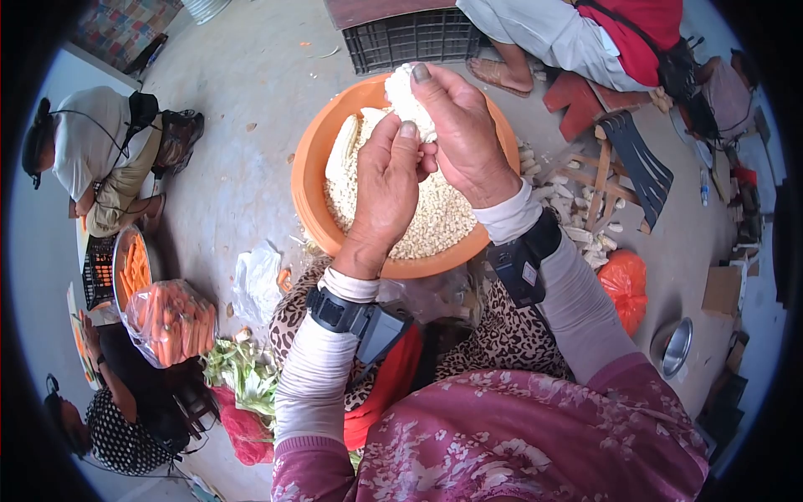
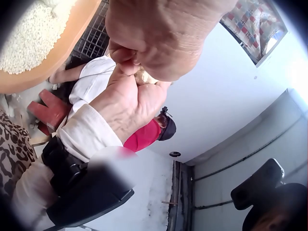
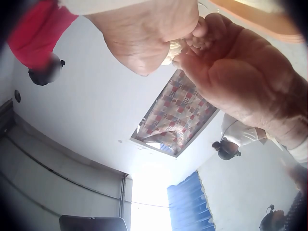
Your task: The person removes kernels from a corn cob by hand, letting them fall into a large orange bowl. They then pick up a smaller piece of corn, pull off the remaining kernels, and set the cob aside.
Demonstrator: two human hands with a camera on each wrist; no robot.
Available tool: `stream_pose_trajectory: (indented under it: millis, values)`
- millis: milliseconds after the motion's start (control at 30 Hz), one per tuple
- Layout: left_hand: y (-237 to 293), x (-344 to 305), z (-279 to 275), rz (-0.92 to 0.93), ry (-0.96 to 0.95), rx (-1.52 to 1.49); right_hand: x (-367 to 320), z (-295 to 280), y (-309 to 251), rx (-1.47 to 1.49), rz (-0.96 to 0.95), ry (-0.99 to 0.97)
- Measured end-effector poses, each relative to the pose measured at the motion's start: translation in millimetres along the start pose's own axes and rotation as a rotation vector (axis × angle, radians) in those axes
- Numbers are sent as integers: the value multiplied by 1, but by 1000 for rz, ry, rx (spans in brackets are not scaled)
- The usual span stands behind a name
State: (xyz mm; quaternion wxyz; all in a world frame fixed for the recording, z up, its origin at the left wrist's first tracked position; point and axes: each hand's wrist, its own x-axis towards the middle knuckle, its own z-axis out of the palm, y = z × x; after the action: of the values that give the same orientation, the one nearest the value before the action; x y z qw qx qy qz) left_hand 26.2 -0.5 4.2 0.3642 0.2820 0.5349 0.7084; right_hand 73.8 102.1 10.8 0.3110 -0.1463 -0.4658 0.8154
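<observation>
Both hands hold a pale ear of corn (image 1: 404, 94) over the basin. My left hand (image 1: 385, 180) grips the near end, its thumb laid on the kernels. My right hand (image 1: 470, 138) wraps the ear from the right, thumb near the top. Beneath them an orange basin (image 1: 308, 188) is filled with loose kernels (image 1: 435, 219), and another ear (image 1: 341, 149) leans inside its left wall. In the left wrist view only a bit of the ear (image 2: 144, 76) shows between the palms; the right wrist view likewise shows a small part (image 3: 172, 53).
Bare cobs (image 1: 573, 213) lie right of the basin by a wooden stool (image 1: 604, 180). An orange plastic bag (image 1: 623, 289) and metal bowl (image 1: 676, 347) stand nearer. Behind sits a black crate (image 1: 410, 42). Bagged carrots (image 1: 171, 325) are at left. Several people sit around.
</observation>
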Motion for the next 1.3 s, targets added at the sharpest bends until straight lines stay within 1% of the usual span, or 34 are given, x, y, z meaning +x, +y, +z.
stream_pose_trajectory:
  millis: [133, 200, 233, 300, 400, 600, 733, 800, 833, 900, 1000, 1100, 1133, 1200, 1233, 1300]
  values:
    - [3, 0, -1, -65, 1, -48, 1, 2, -5, -53, 0, 22]
    - [8, 3, -2, -122, -74, -243, 0, 1, -10, -4, 36, 2]
    - [7, 4, -4, -122, -75, -243, 0, 0, -10, -4, 36, 2]
    - [6, 6, -9, -175, -124, -409, 1, -2, -8, 5, 26, -6]
    - [10, 6, -11, -189, -155, -453, -1, 0, -11, -8, 27, -22]
    - [9, 7, -13, -206, -136, -384, 2, 0, -6, -37, 3, -40]
    - [13, 5, -12, -214, -118, -329, 0, 3, -5, -70, 21, -29]
    - [13, 5, -13, -217, -108, -291, 2, 1, 2, -203, -63, -48]
    - [12, 5, -13, -217, -105, -292, 3, 1, 5, -204, -60, -50]
    - [11, 4, -12, -221, -78, -263, 4, 4, 9, -240, -134, -58]
    - [10, 5, -12, -230, -40, -228, -2, 8, 3, -308, -86, -47]
    - [9, 7, -14, -251, -31, -188, -2, 7, 7, -361, -98, -32]
    - [7, 6, -14, -251, -30, -189, -1, 7, 10, -362, -97, -33]
    - [4, 5, -9, -234, 67, -168, 2, 7, 13, -144, -111, -66]
    - [3, 5, -9, -234, 68, -169, 3, 7, 13, -144, -109, -67]
    - [2, 6, -9, -273, 63, -193, 5, 8, 13, -25, -11, 31]
